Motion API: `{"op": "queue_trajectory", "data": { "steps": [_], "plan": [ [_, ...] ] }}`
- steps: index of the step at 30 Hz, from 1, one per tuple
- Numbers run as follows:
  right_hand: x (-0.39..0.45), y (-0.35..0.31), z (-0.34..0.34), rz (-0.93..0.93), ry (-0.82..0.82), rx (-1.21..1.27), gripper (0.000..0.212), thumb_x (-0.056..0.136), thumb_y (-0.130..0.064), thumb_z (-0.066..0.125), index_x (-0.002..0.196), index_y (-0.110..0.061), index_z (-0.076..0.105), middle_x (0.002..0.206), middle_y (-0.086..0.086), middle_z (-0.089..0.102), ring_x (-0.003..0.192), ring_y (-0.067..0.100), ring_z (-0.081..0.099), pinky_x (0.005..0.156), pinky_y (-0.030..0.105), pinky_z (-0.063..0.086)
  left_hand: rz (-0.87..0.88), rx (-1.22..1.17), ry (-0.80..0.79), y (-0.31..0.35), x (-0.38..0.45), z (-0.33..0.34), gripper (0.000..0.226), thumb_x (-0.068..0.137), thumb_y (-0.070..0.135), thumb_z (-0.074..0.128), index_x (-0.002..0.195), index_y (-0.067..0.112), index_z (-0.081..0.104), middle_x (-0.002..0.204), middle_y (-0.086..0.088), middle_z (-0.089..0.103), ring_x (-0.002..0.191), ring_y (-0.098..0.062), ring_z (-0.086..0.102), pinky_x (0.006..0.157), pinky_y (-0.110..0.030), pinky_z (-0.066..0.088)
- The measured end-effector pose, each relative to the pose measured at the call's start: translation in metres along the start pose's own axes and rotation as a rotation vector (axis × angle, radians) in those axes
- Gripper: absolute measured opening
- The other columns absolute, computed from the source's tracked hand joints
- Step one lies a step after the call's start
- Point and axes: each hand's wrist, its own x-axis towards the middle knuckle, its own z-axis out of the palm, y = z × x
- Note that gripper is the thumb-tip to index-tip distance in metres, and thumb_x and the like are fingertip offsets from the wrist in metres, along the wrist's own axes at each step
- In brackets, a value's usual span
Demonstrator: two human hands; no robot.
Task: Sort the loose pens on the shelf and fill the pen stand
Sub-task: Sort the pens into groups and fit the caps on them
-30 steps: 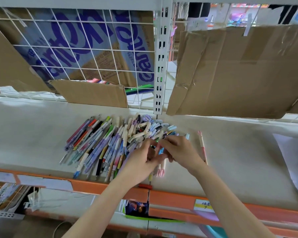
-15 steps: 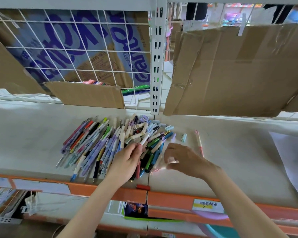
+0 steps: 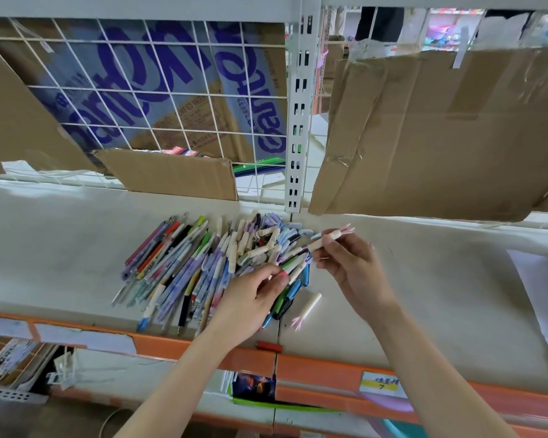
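Shelf (image 3: 76, 248) of pale board with an orange front edge (image 3: 314, 365), carrying a heap of loose pens (image 3: 203, 267) near its middle, just in front of the white slotted upright (image 3: 298, 121). The heap fans from the back toward the front edge, its lowest tips stopping a little short of the orange strip. Right hand (image 3: 351, 267), raised above the heap's right side, pinches a cream pen with pink end (image 3: 329, 238) between thumb and fingertips, the pen tilted up to the right and clear of the shelf. Left hand (image 3: 250, 298) rests on the heap's right part, its grip closed on the near end of a pen (image 3: 293, 263) that still lies among the others. A second cream pen with pink end (image 3: 309, 308) lies alone just right of the heap, between it and the front edge. Bare board extends well to the left of the heap and to the right, as far as a white sheet (image 3: 538, 289). Behind, a wire grid (image 3: 140, 90) and hanging cardboard (image 3: 440, 131) bound the rear edge. No pen stand can be made out.
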Motion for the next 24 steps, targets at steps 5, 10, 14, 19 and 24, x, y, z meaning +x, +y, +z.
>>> {"op": "queue_trajectory", "data": {
  "steps": [5, 10, 14, 19, 24],
  "plan": [
    [-0.006, 0.003, 0.006, -0.017, -0.087, -0.144, 0.008, 0.092, 0.001, 0.052, 0.091, 0.002, 0.060, 0.068, 0.004, 0.062, 0.065, 0.014, 0.060, 0.058, 0.023, 0.047, 0.009, -0.024, -0.012, 0.005, 0.001, 0.000, 0.020, 0.097, 0.033, 0.046, 0.102, 0.022, 0.062, 0.058, 0.007, 0.053, 0.050, -0.006, 0.049, 0.050, -0.020, 0.035],
    [-0.014, 0.017, 0.017, -0.008, -0.105, -0.087, 0.017, 0.083, -0.016, 0.059, 0.083, 0.001, 0.058, 0.062, 0.005, 0.058, 0.062, 0.018, 0.054, 0.064, 0.031, 0.048, -0.130, -0.374, -0.088, 0.015, 0.004, 0.003, 0.021, 0.099, 0.020, 0.045, 0.089, 0.016, 0.063, 0.049, 0.009, 0.042, 0.041, -0.005, 0.034, 0.043, -0.015, 0.028],
    [-0.021, 0.017, 0.016, -0.017, -0.087, -0.089, 0.014, 0.088, -0.012, 0.059, 0.081, 0.000, 0.056, 0.058, 0.002, 0.054, 0.057, 0.013, 0.051, 0.059, 0.025, 0.045, -0.380, -0.784, -0.220, 0.022, 0.004, 0.007, 0.019, 0.098, 0.019, 0.046, 0.086, 0.009, 0.057, 0.046, 0.009, 0.030, 0.035, -0.003, 0.021, 0.032, -0.014, 0.016],
    [-0.018, 0.013, 0.013, -0.010, -0.035, -0.158, 0.018, 0.095, -0.009, 0.048, 0.079, 0.000, 0.053, 0.056, -0.004, 0.050, 0.059, 0.011, 0.047, 0.069, 0.037, 0.039, -0.473, -1.018, -0.272, 0.030, 0.010, 0.015, 0.019, 0.097, 0.020, 0.047, 0.081, 0.010, 0.052, 0.046, 0.007, 0.032, 0.033, -0.002, 0.020, 0.030, -0.011, 0.015],
    [-0.008, 0.008, 0.004, -0.043, 0.006, -0.364, 0.018, 0.095, -0.002, 0.048, 0.110, -0.004, 0.059, 0.067, 0.003, 0.056, 0.059, 0.013, 0.046, 0.062, 0.028, 0.040, -0.184, -0.335, -0.110, 0.032, 0.023, 0.027, 0.033, 0.098, 0.032, 0.044, 0.082, 0.008, 0.060, 0.046, 0.009, 0.048, 0.037, -0.004, 0.041, 0.044, -0.023, 0.033]
  ]
}}
